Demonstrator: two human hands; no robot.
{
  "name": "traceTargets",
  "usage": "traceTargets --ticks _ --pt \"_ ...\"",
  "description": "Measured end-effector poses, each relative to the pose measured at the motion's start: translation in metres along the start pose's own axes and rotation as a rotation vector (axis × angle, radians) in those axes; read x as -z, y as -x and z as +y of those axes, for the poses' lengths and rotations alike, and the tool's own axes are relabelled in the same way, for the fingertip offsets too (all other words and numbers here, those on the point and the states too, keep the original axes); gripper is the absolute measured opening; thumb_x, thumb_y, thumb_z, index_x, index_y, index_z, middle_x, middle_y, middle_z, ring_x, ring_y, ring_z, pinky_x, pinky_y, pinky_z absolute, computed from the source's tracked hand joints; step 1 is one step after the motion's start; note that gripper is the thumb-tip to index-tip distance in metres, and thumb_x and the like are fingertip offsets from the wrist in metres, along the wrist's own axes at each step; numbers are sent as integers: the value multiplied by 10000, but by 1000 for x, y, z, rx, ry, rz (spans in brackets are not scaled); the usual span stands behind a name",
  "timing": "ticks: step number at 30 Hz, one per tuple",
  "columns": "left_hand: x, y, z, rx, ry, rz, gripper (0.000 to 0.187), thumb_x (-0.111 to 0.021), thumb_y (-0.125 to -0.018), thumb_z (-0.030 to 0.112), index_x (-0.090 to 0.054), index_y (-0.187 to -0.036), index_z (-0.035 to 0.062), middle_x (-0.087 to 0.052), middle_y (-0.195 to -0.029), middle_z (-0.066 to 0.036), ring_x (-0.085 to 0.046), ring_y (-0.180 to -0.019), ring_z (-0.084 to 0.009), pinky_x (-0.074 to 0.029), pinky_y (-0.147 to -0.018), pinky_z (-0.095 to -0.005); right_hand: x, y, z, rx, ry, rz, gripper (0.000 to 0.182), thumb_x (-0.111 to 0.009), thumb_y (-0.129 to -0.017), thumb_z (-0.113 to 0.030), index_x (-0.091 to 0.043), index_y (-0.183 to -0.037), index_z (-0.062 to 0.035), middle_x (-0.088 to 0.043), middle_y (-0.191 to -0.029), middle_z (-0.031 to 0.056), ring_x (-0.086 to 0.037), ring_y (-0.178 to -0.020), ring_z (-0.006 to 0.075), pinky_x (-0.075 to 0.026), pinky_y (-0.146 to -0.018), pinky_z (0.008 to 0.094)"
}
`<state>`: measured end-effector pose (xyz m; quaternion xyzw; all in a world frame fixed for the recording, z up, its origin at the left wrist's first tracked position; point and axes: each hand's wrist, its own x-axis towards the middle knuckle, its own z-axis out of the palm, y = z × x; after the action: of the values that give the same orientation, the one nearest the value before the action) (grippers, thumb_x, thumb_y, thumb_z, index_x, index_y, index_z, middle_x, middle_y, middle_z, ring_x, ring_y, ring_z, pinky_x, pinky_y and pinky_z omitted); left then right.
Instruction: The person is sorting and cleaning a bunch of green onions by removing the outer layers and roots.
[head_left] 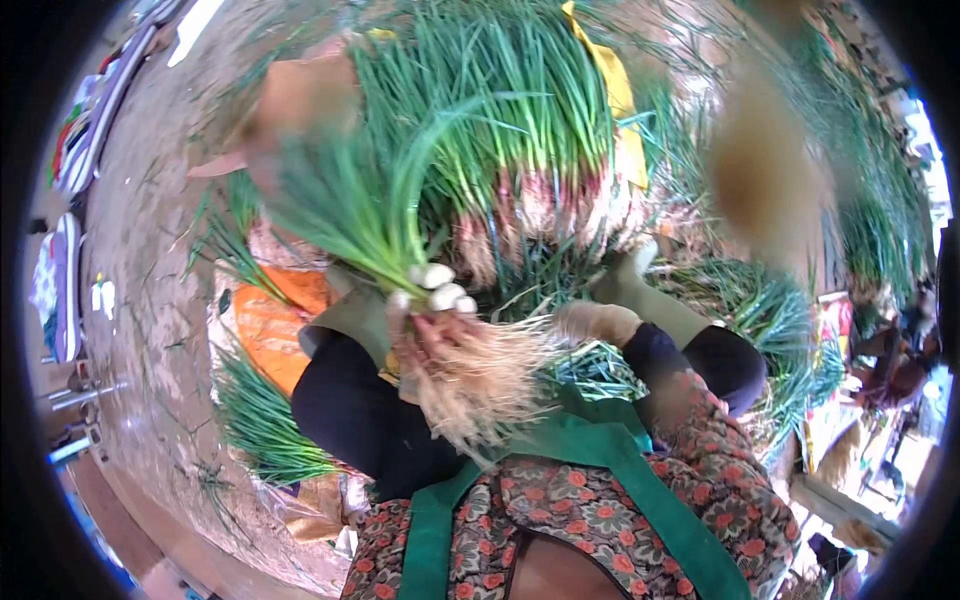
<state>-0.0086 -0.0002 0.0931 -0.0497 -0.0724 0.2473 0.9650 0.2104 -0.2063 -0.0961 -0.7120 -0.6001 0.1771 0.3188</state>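
Observation:
My left hand point(441, 287), with whitish fingertips showing, is wrapped round a bunch of green onions point(370, 215). Their leaves fan up and to the left, and long pale roots point(485, 375) spread below the hand, hiding most of the palm and wrist. My right hand point(598, 324), in a beige glove, is just right of the root tips; its fingers are blurred, and whether they touch the roots cannot be made out. Beyond both hands stands a thick row of green onions point(530, 110) with reddish stem bases and roots towards me.
Yellow cloth point(612, 75) edges the row on the right. Orange sacking point(275, 318) and more green onions point(265, 415) lie at my left. Loose leaves point(750, 310) pile at my right. Brown blurs, perhaps on the lens, cover parts of the upper view.

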Motion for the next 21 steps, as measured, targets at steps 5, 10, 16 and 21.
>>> traceTargets --ticks 5,10,16,21 --pt "12 -8 1 175 106 242 402 -528 -894 245 -455 -1251 75 -522 -1170 -88 -536 -836 -156 -455 -798 -326 -1 -52 18 2 344 -134 262 -443 -900 -201 -603 -1060 -69 -637 -967 111 -597 -885 208 -459 -797 294" --pt "40 -6 -3 277 -143 546 248 -605 -842 200 -569 -1042 58 -627 -876 -72 -606 -826 -215 -509 -755 -353 52 -178 3 -783 23 115 386 -469 -877 -338 -603 -1083 -40 -608 -1078 201 -565 -1035 341 -437 -887 395" --pt "57 -3 -8 229 -404 687 236 -586 -848 206 -551 -1015 43 -621 -869 -75 -603 -826 -213 -513 -772 -363 68 -166 -54 -762 134 21 409 -502 -868 -385 -601 -1066 -41 -620 -1003 218 -586 -959 363 -459 -847 408" --pt "51 -4 -16 362 -475 811 316 -567 -866 287 -561 -1070 45 -622 -827 -114 -602 -681 -191 -519 -651 -299 54 -108 -147 -241 84 2 244 -578 -858 -236 -626 -997 -41 -644 -808 152 -636 -712 292 -519 -631 356"
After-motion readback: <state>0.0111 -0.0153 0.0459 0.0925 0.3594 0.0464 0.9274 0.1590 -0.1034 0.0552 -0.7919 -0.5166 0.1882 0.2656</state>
